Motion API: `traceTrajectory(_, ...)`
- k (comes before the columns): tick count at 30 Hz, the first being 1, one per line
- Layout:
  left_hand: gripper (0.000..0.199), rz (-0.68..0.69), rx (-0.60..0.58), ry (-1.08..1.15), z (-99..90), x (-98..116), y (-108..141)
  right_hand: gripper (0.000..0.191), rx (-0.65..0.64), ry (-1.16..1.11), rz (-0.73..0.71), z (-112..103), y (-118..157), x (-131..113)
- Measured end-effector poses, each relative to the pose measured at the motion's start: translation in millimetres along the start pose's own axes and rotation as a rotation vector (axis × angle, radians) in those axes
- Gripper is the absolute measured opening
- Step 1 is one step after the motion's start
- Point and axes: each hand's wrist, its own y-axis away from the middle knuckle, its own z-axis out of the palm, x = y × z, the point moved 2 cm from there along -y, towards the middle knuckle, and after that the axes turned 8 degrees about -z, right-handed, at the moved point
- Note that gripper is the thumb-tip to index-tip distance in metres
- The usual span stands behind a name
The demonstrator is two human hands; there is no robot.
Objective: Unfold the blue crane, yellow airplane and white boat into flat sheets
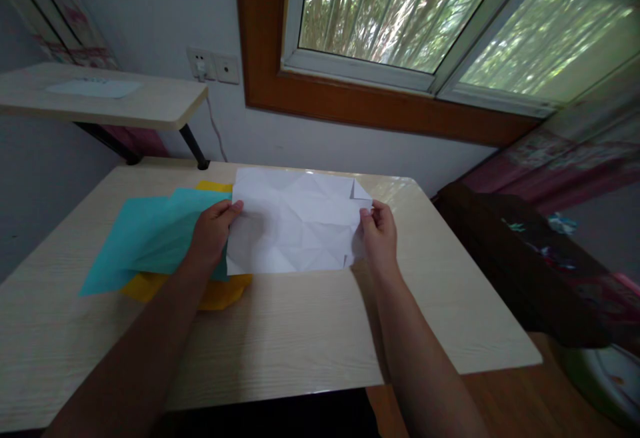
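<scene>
A creased sheet of white paper (295, 225) is held up between my two hands above the table. My left hand (213, 231) pinches its left edge, thumb on the front face. At the opposite edge my right hand (380, 231) grips the sheet the same way, and the corners on that side are folded. Fold lines run across the whole face. Blue-green paper (145, 238) lies on the table behind and left of my left hand. Yellow paper (225, 296) sticks out from under it.
The pale wooden table (310, 338) reaches to the wall under the window (390, 11). A raised shelf (165, 101) at the left carries a sheet of paper (95, 87). Past the table's right edge stands a dark wooden cabinet (515, 258) with small items on it.
</scene>
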Motion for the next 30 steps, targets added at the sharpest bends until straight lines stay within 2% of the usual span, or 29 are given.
traceTrajectory(4, 0.027, 0.007, -0.049, 0.003, 2.3, 0.4, -4.1, 0.024, -0.023, -0.042, -0.002, 1.7, 0.5, -0.4)
traceTrajectory(8, 0.033, -0.020, -0.088, 0.103, 4.7, 0.1, -8.2, 0.022, -0.085, -0.130, -0.009, 4.4, 0.9, -4.7)
traceTrajectory(13, 0.041, -0.015, -0.038, 0.146, 0.8, 1.5, -11.3, 0.020, -0.173, -0.213, 0.016, 4.6, 0.9, -8.9)
traceTrajectory(18, 0.030, -0.023, -0.070, 0.159, -3.4, 4.7, -9.4, 0.023, -0.239, -0.263, 0.103, 5.9, 4.0, -12.9)
traceTrajectory(21, 0.026, -0.013, -0.079, 0.127, -3.4, 3.4, -8.3, 0.027, -0.238, -0.269, 0.111, 7.7, 4.5, -18.1)
traceTrajectory(25, 0.026, -0.008, -0.096, 0.055, -2.3, -2.3, -10.6, 0.042, -0.229, -0.259, 0.121, 7.8, 2.8, -20.9)
traceTrajectory(30, 0.032, -0.023, -0.112, 0.075, -2.1, -6.3, -13.6, 0.032, -0.238, -0.225, 0.207, 4.5, 1.2, -10.8)
